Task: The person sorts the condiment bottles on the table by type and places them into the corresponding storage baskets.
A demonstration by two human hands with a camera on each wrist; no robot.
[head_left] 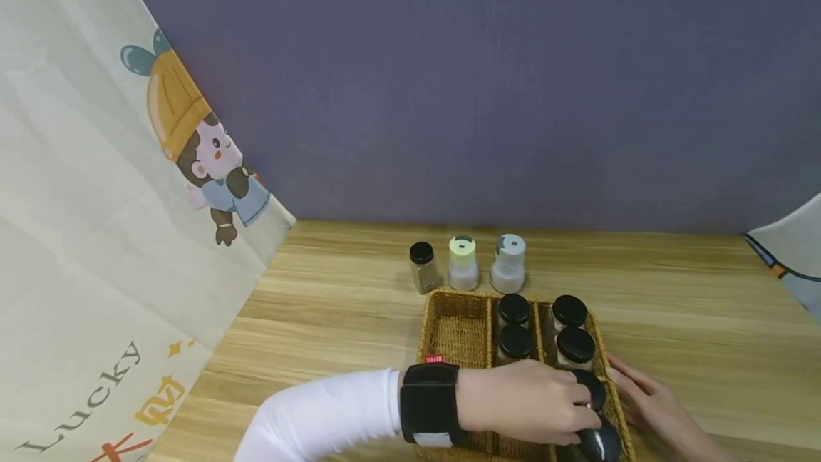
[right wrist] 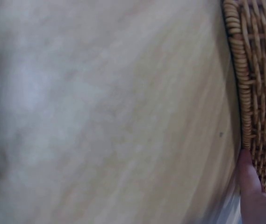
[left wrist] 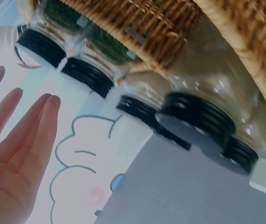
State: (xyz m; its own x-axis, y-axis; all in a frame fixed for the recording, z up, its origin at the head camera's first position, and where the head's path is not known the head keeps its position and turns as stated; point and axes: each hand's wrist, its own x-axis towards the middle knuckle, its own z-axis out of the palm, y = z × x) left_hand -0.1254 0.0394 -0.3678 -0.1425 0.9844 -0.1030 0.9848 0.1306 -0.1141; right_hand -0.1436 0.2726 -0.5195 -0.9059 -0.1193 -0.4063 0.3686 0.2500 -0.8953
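Note:
A wicker basket [head_left: 458, 337] with compartments holds several black-lidded jars. My left hand [head_left: 526, 401] reaches across it from the left, its fingers beside the lids of two front jars [head_left: 601, 442] in the right column. In the left wrist view, that hand's fingers [left wrist: 37, 123] are extended, apart from the jar lids [left wrist: 196, 114], with nothing between them. Green contents show in two jars there. My right hand [head_left: 657, 401] lies along the basket's outer right side, fingers fairly straight. One finger [right wrist: 248, 175] touches the wicker in the right wrist view.
Behind the basket stand a small black-lidded jar [head_left: 423, 269], a shaker with a yellow-green top [head_left: 463, 262] and a shaker with a white top [head_left: 509, 264]. The wooden table [head_left: 346, 305] meets a dark wall. A printed white cloth [head_left: 77, 234] hangs at the left.

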